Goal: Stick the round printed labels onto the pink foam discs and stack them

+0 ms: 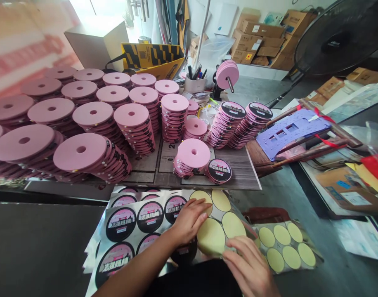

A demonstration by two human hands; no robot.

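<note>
Cardboard boxes (258,41) are piled against the far wall at one o'clock, and a large dark round fan (333,43) stands at two. At eleven o'clock, a yellow-and-black patterned bag (153,60) sits behind the table. The grey wood-grain tabletop (241,163), marked with dark lines, spreads across the middle. From nine to eleven o'clock it carries rows of tall stacks of pink discs with centre holes (93,113). Toward one o'clock stand two stacks topped with round black labels (233,109); behind them, more pink discs hang on a metal spindle (229,82). A white pen holder (195,85) is at twelve. At three o'clock, a purple flat panel with cut-outs (291,132) rests on a brown wooden frame (337,123).

Near the body, from six to seven o'clock, lies a silvery sheet of round black-and-pink stickers (133,237), overlapping other sheets. Just to its right are pale yellow circles (211,237) on a silvery ground. The left hand (189,220) rests over the upper circles, fingers extended and close together, gripping nothing. The right hand (249,264), at five o'clock, has bent fingers at the lower circles' edge; whether they pinch anything cannot be told. Another sheet of yellow circles (287,247) lies at four o'clock.
</note>
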